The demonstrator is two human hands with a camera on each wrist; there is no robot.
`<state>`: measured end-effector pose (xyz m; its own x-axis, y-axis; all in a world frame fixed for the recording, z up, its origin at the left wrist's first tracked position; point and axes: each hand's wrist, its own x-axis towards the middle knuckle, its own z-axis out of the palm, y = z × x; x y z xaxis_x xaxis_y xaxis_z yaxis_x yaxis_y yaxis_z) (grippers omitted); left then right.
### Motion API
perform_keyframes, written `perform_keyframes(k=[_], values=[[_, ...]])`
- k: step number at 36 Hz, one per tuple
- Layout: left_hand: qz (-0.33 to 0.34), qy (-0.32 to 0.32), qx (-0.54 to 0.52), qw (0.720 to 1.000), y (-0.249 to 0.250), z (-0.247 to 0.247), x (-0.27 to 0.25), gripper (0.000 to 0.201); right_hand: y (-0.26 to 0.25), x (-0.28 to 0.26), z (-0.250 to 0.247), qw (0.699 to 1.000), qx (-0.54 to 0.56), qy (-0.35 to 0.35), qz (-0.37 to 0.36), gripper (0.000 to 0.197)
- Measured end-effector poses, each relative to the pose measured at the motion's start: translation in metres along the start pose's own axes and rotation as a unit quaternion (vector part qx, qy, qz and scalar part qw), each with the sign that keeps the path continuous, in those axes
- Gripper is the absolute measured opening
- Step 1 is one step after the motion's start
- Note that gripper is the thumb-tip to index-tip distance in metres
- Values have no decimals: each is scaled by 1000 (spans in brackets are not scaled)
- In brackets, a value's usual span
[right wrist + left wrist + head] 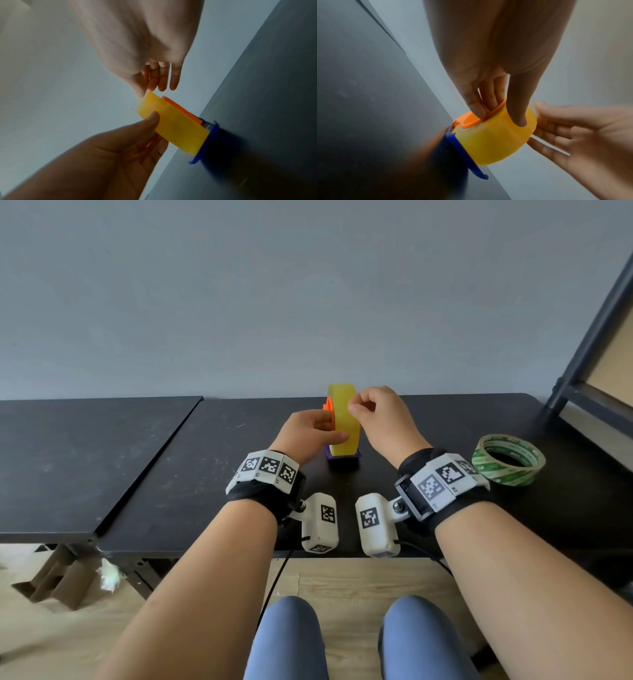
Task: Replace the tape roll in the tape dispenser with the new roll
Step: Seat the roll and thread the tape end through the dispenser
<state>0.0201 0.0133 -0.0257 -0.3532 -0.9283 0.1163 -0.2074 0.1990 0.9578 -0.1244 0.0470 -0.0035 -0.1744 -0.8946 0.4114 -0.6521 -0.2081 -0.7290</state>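
Now, at the far edge of the black tabletop (191, 460), both my hands work on the translucent yellow tape roll (344, 419) that stands upright in the small dispenser, an orange plastic hub (469, 119) over a blue plastic base (458, 146). My left hand (310, 433) grips the roll: its thumb (518, 102) presses the outer band while the other fingers (476, 104) curl against the orange hub on the far side. My right hand (380, 419) pinches at the roll's top edge between thumb and forefinger, the remaining fingers hanging loosely straight just above it; whether a free end of tape is caught in that pinch, I cannot tell. Well off to the right of my right wrist lies a flat roll of clear tape with green print (508, 459), untouched. By my judgement, the yellow roll is either being seated or being freed. The risks from here: a sideways pull could tip the light blue base, since nothing else pins it down; a slipping pinch could let the tape end fall back onto the roll; and too hard a squeeze could jam roll against hub.
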Motion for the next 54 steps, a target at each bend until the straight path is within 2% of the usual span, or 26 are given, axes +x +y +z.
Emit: perform_keyframes(k=[9,13,16,18,20,22,27,34,41,49,54], values=[[-21,-19,33,999,1,-1,-2,44,-17,15,-9,996,65,39,36,19],[-34,-37,46,998,0,-4,-3,37,-17,15,-8,992,102,46,53,13],[-44,-64,0,997,-1,-8,-2,29,-18,15,-8,991,120,35,49,8],[-58,-71,-69,993,-2,-8,0,32,-20,15,-10,990,129,29,45,8],[-86,-54,-130,986,0,-8,2,51,-20,15,-11,990,131,23,40,8],[-112,-27,-162,980,2,-7,3,57,-20,14,-11,990,133,16,38,7],[-147,45,-138,979,3,-1,10,46,-22,10,-11,988,146,-3,45,11],[-210,36,-180,960,12,2,14,41,-24,6,-13,986,160,-13,51,14],[-192,2,-266,945,14,-1,11,30,-26,6,-14,985,161,-18,56,15],[-162,-11,-244,956,20,-5,6,25,-26,6,-14,986,157,-11,60,16],[-137,-30,-196,971,20,-5,5,23,-27,9,-16,987,152,2,56,16]])
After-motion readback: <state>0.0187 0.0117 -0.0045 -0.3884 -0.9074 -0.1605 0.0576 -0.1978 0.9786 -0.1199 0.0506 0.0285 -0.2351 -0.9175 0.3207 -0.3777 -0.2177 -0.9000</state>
